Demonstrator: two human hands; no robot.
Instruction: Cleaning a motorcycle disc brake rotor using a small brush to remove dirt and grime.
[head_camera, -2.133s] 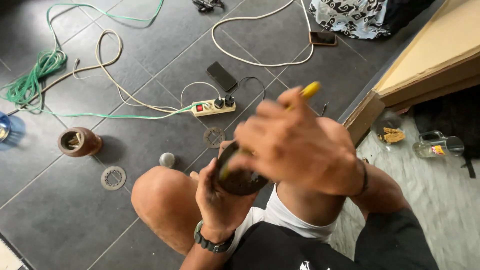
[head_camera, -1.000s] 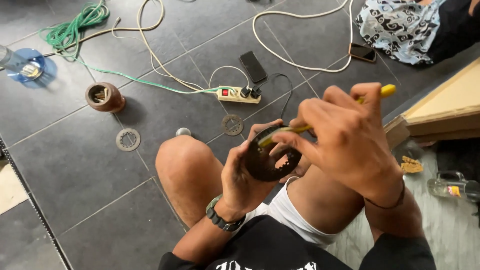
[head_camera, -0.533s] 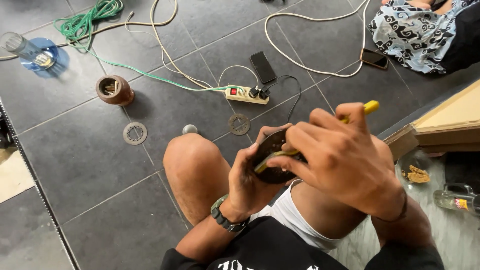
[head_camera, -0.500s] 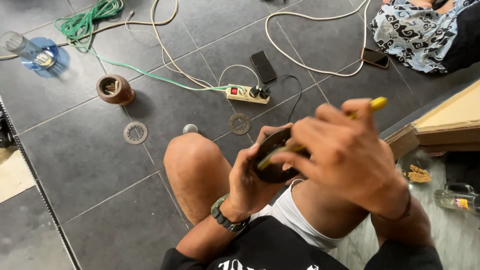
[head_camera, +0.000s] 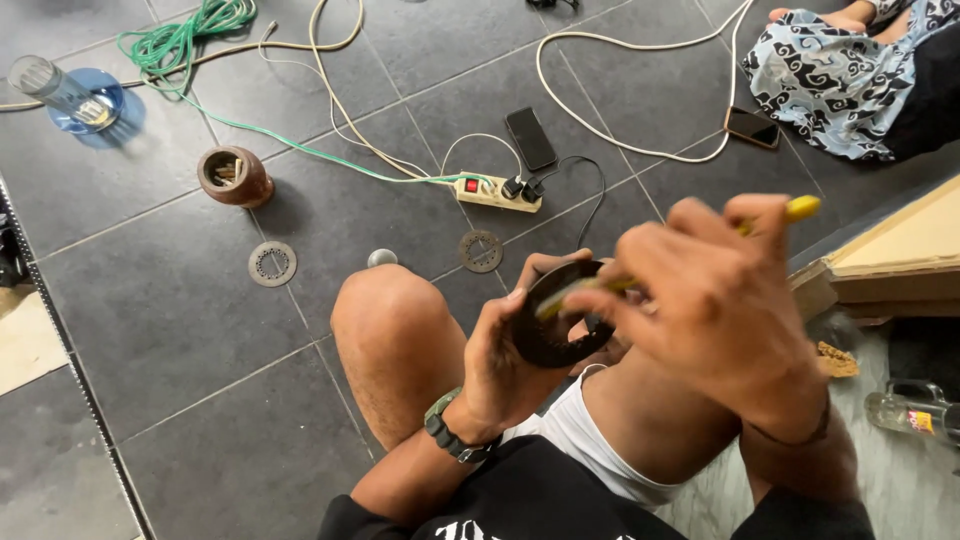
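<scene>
I sit on a dark tiled floor with one knee raised. My left hand (head_camera: 505, 355), a watch on its wrist, grips a dark round ring-shaped part (head_camera: 550, 318) by its rim. My right hand (head_camera: 715, 300) holds a thin yellow-handled tool (head_camera: 800, 209); its tip lies across the ring's opening, and the fingers hide most of the shaft.
On the floor lie two perforated metal discs (head_camera: 272, 263) (head_camera: 481, 251), a small round knob (head_camera: 381, 258), a brown pot (head_camera: 235, 176), a power strip (head_camera: 497, 192) with a phone (head_camera: 530, 138) beside it, green and cream cables, and a glass on a blue saucer (head_camera: 70, 96). Wooden boards (head_camera: 900, 255) and a bottle (head_camera: 915, 415) are at right.
The view has shifted a little, so the floor items sit further right in frame. My right hand has moved slightly over the ring, and the tool stays across it.
</scene>
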